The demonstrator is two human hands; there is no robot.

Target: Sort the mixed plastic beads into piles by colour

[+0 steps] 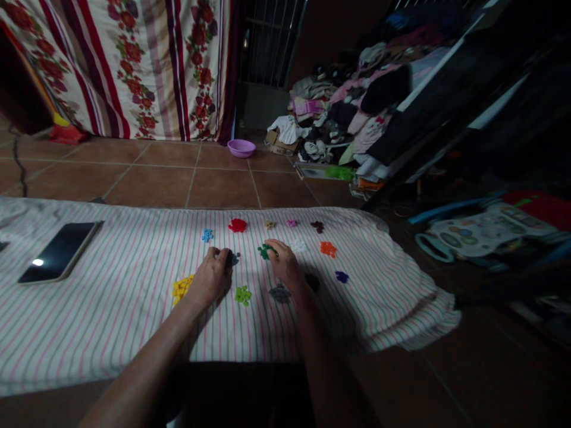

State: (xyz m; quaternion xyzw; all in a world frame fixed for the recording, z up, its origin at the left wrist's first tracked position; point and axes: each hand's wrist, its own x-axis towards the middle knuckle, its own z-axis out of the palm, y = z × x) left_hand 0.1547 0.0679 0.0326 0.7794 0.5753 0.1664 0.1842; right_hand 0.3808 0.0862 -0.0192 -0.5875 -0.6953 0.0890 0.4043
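Observation:
Small coloured pieces lie sorted by colour in little piles on a striped cloth (pixel 134 333). My left hand (pixel 213 274) is curled, fingertips down at a dark grey-blue pile (pixel 232 258); what it pinches, if anything, is hidden. My right hand (pixel 284 264) reaches over the edge of a dark green pile (pixel 264 251), its fingers bent and somewhat apart. Yellow pieces (pixel 182 289) sit beside my left wrist. Between my forearms are lime green pieces (pixel 243 295) and a grey pile (pixel 279 293). White pieces (pixel 298 245) lie just beyond my right hand.
Farther back are blue (pixel 207 235), red (pixel 237 225), tan (pixel 269 224), pink (pixel 291 223) and brown (pixel 317 226) piles. Orange (pixel 328 248), navy (pixel 341 277) and black (pixel 312 282) piles lie rightward. A phone (pixel 60 252) rests at left. A purple basin (pixel 241 148) stands on the floor.

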